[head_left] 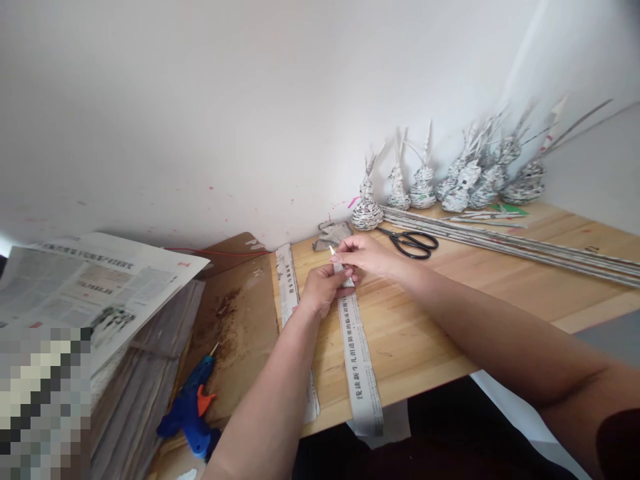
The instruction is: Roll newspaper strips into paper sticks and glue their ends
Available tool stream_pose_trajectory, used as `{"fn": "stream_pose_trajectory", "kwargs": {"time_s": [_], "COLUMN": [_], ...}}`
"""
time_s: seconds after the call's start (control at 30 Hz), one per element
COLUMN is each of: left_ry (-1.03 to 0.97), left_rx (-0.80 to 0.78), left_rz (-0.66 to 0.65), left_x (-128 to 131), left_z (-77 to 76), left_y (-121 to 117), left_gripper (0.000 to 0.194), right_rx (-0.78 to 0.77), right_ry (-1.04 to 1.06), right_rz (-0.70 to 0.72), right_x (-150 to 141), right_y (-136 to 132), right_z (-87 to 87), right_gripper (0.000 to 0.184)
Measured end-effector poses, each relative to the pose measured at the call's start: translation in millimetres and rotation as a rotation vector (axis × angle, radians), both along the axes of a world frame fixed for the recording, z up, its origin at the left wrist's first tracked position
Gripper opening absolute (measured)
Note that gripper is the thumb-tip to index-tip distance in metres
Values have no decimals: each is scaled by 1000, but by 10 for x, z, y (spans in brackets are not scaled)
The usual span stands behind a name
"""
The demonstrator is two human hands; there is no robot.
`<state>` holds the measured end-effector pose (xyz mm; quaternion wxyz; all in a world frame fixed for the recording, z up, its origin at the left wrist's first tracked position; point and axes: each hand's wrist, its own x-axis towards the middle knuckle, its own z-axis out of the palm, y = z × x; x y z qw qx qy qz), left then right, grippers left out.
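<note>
A long newspaper strip (357, 360) runs from my hands toward me and hangs over the table's front edge. Its far end is rolled into a narrow tube with a pale pointed tip above my fingers. My left hand (323, 287) is closed on the strip's rolled part, thumb on top. My right hand (357, 257) pinches the same roll close to its tip, just beyond the left. Left of them lies another group of newspaper strips (289, 283), partly hidden by my left forearm.
Black-handled scissors (413, 244) and a grey cloth (333, 235) lie beyond my hands. Long paper rods (525, 247) stretch to the right. Several woven paper figures (367, 207) stand by the wall. A blue glue gun (193, 410) and stacked newspapers (150, 353) are at left.
</note>
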<state>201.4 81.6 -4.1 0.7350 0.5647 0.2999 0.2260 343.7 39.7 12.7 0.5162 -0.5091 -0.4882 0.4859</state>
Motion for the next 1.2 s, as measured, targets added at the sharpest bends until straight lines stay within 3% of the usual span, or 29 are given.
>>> {"fn": "stream_pose_trajectory", "kwargs": {"time_s": [0.2, 0.5, 0.83, 1.2], "left_ry": [30, -19, 38, 7], "left_rx": [-9, 52, 121, 50], "left_rz": [10, -25, -46, -15], "left_x": [-8, 20, 28, 30], "left_z": [-6, 21, -18, -52], "left_y": [28, -18, -25, 18], "left_gripper": [33, 32, 35, 35], "right_rx": [-7, -29, -32, 50], "right_ry": [-126, -39, 16, -62], "right_rz": [139, 18, 24, -66], "right_x": [77, 33, 41, 19], "right_y": [-7, 18, 44, -6], "right_z": [54, 7, -104, 13], "right_gripper": [31, 34, 38, 34]}}
